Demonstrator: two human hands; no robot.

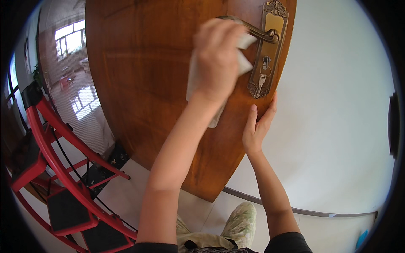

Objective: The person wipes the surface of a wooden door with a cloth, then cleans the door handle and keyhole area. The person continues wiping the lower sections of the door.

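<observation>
My left hand (218,57) is closed around a white cloth (245,61) at the lever handle (267,34) of a brown wooden door (152,79). The hand is blurred and covers the handle's free end. Part of the cloth hangs below my wrist against the door panel. My right hand (258,129) rests on the door's edge, thumb on the face and fingers around the side, just below the bronze-coloured lock plate (275,22). A key (261,83) sits in the lock cylinder (266,60), or hangs from a ring there; which one I cannot tell.
A red folding step ladder (72,177) with black treads stands at the left. Behind it a ribbed translucent panel (63,41) borders a bright room. A white wall (335,110) with a grey skirting strip (303,211) runs along the right. Light floor tiles (196,205) lie below.
</observation>
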